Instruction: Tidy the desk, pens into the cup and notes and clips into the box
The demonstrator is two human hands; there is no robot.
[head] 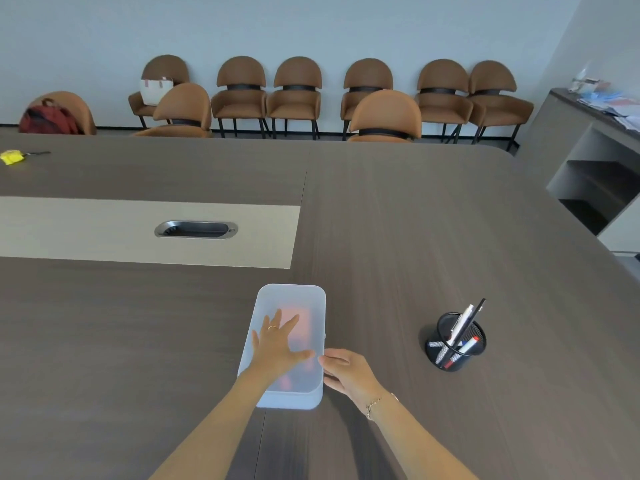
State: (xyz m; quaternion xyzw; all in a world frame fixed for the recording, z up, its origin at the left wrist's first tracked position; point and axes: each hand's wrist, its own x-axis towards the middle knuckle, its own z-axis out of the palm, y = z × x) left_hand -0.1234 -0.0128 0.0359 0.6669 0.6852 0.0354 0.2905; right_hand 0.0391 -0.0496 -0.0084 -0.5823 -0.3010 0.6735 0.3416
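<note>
A: Head view: the left hand (277,348) is lying flat on the lid of the translucent box (289,344), fingers (277,320) spread; the right hand (346,372) is resting against its right edge, fingers curled, gripping nothing that can be made out

B: And the risk?

A: Uneven pressing is likely leaving one corner unlatched, or sliding the box along the desk (415,237). Pens (464,323) are standing in the mesh cup (455,342), well apart to the right
</note>
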